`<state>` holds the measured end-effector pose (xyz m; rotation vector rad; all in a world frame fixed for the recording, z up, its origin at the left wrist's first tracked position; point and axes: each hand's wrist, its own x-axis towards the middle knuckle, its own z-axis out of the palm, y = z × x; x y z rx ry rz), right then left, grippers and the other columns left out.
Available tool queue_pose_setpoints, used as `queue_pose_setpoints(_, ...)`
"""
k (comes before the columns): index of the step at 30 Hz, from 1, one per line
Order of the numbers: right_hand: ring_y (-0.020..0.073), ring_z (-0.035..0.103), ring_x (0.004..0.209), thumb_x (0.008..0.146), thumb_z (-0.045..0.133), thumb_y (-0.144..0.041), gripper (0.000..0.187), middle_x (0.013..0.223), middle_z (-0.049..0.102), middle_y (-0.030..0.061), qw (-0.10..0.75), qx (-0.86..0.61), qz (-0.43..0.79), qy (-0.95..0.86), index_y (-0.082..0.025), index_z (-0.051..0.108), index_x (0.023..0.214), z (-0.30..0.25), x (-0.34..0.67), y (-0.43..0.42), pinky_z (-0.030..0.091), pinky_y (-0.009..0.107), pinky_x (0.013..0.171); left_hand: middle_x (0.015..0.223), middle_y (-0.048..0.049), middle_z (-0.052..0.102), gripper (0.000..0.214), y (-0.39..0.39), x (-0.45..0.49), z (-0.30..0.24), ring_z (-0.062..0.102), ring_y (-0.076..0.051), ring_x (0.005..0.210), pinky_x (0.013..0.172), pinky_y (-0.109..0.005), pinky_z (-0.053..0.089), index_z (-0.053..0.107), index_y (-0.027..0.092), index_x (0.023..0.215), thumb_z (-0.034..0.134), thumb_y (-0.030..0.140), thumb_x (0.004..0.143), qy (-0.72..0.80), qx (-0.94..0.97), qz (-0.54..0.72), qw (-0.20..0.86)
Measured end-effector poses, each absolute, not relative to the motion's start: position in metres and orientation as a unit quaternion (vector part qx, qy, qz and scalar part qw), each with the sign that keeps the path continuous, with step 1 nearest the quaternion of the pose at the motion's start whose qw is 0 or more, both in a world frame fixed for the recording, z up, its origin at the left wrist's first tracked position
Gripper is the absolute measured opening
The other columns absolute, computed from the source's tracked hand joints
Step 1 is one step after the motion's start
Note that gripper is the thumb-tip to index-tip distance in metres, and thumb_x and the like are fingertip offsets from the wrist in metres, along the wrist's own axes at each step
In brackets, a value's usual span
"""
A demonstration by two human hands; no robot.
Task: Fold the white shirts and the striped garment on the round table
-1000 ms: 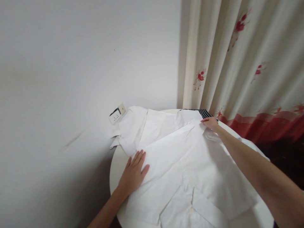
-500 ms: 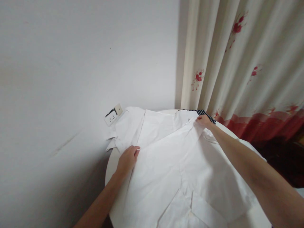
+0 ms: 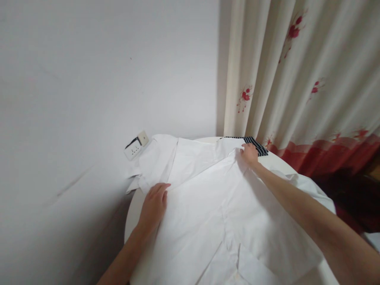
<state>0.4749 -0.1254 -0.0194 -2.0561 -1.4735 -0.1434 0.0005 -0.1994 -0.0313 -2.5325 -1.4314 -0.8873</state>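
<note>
A white collared garment, seemingly a shirt (image 3: pixel 192 213), lies spread over a round white table (image 3: pixel 132 215), its collar towards me. A diagonal fold runs across it between my hands. At the left end of this fold my left hand (image 3: pixel 154 204) rests on the cloth, fingers stretched out and nothing gripped. Farther off, at the right end, my right hand (image 3: pixel 249 154) has its fingers bent together on the gathered cloth. Its fingertips are small in view, and the cloth under them is partly hidden.
Black-and-white striped cloth (image 3: pixel 259 147) lies at the table's far edge beyond my right hand. A wall (image 3: pixel 118 79) with a socket (image 3: pixel 132 150) borders the table's left and far side. A floral curtain (image 3: pixel 267 79) hangs at the right.
My left hand has loosened from a pinch and lies flatter on the cloth. The cloth near my right hand has been lowered and shifted, baring some table beside it. The view has turned slightly.
</note>
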Motion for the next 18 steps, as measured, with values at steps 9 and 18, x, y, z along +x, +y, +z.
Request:
queue_pose_setpoints(9, 0.0318, 0.022, 0.151, 0.101, 0.032, -0.053, 0.064, 0.163, 0.029, 0.0111, 0.178, -0.598, -0.032, -0.781, -0.022, 0.032, 0.157, -0.054, 0.359, -0.168, 0.021, 0.054, 0.118, 0.155, -0.0076, 0.046, 0.046, -0.227, 0.015, -0.057, 0.041, -0.028, 0.144, 0.115, -0.051, 0.038, 0.049, 0.025, 0.147, 0.039, 0.032, 0.103, -0.386, -0.909, -0.146, 0.060)
queue_pose_setpoints(18, 0.0317, 0.018, 0.153, 0.103, 0.026, -0.055, 0.067, 0.164, 0.022, 0.0154, 0.142, -0.592, -0.002, -0.793, -0.015, 0.035, 0.156, -0.059, 0.362, -0.175, 0.019, 0.058, 0.119, 0.159, -0.0061, 0.040, 0.048, -0.258, -0.002, -0.053, 0.036, -0.030, 0.146, 0.116, -0.056, 0.035, 0.042, 0.033, 0.152, 0.042, 0.033, 0.103, -0.391, -0.908, -0.134, 0.072)
